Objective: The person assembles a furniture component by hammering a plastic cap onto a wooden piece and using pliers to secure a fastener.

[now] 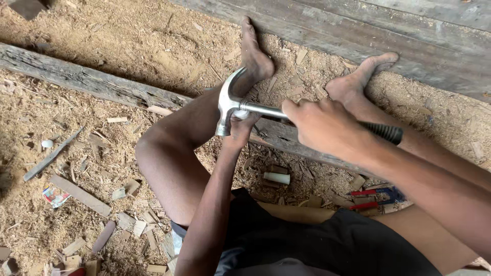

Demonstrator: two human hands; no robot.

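Note:
My right hand [322,125] grips the steel shaft of a claw hammer [231,99], whose black rubber handle end sticks out to the right. The hammer head points down over a weathered wooden beam [82,79] that runs under my bent left leg. My left hand [240,127] reaches up from below, its fingers closed just under the hammer head and against the beam; what they pinch is hidden. My bare feet rest against a grey plank wall [388,30] at the top.
Sawdust and several wood offcuts cover the ground. A white cylinder [276,178] lies by my thigh. Red and blue handled pliers [376,197] sit under my right forearm. A thin grey stick [51,156] lies at left.

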